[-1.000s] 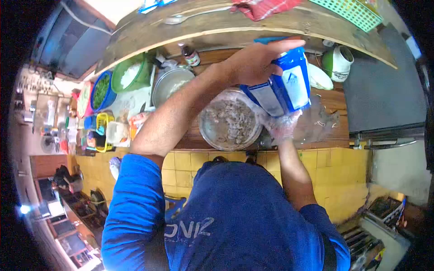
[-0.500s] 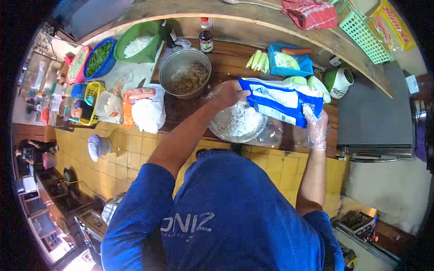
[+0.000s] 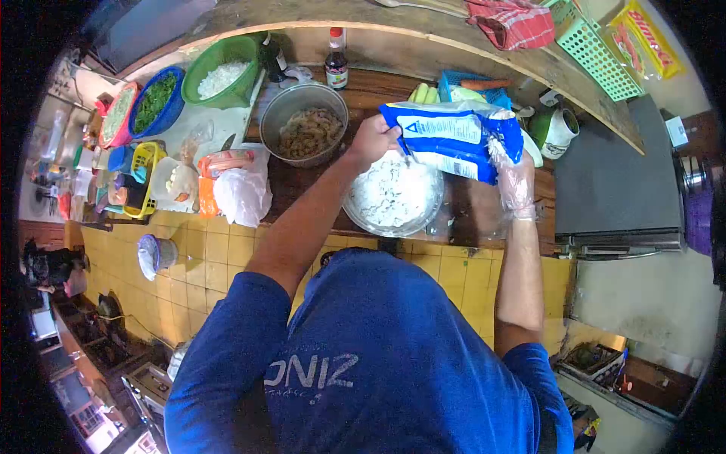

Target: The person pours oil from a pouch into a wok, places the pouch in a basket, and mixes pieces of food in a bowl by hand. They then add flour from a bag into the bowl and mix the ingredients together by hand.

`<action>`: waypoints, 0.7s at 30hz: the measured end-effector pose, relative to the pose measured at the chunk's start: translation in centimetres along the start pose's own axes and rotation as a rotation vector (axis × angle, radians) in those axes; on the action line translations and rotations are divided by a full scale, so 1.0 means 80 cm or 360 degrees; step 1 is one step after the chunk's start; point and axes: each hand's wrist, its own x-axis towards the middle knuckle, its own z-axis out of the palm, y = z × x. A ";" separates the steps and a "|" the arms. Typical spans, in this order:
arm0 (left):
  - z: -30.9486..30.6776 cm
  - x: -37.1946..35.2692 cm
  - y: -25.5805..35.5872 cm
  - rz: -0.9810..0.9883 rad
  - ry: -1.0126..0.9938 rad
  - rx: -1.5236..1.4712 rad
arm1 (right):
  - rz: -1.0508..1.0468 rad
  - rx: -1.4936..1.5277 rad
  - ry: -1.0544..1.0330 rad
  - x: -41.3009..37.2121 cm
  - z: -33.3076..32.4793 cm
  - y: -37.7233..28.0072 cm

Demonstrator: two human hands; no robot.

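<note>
A blue and white packet (image 3: pixel 442 138) is held in the air between my two hands, slightly right of a wide bowl of white powder (image 3: pixel 395 194). My left hand (image 3: pixel 374 141), bare, pinches the packet's left end. At the other end my right hand (image 3: pixel 516 181), in a clear plastic glove dusted with white, grips the packet. Left of the bowl stands a metal pot (image 3: pixel 305 125) with brownish pieces inside. Behind the packet lie pale green vegetables (image 3: pixel 423 94), partly hidden.
A sauce bottle (image 3: pixel 336 59) stands behind the pot. Green (image 3: pixel 234 87) and blue (image 3: pixel 168 108) basins, a yellow basket (image 3: pixel 144 178) and white bags (image 3: pixel 242 195) sit left. A wooden shelf (image 3: pixel 423 32) runs above the back. A blue basket (image 3: pixel 495 97) is behind the packet.
The packet has shifted slightly up and left with both hands. White powder now covers more of the bowl. The whole view has shifted slightly.
</note>
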 end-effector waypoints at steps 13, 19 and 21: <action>-0.046 -0.094 0.061 0.0237 -0.0254 0.0538 | 0.0015 0.0172 -0.0329 -0.009 0.082 -0.050; -0.010 -0.107 0.045 0.0249 -0.0227 0.0868 | 0.0189 0.0389 -0.0442 -0.018 0.065 -0.067; 0.011 -0.111 0.034 0.0323 -0.0144 0.1164 | -0.0068 0.0061 -0.0395 -0.008 0.051 -0.024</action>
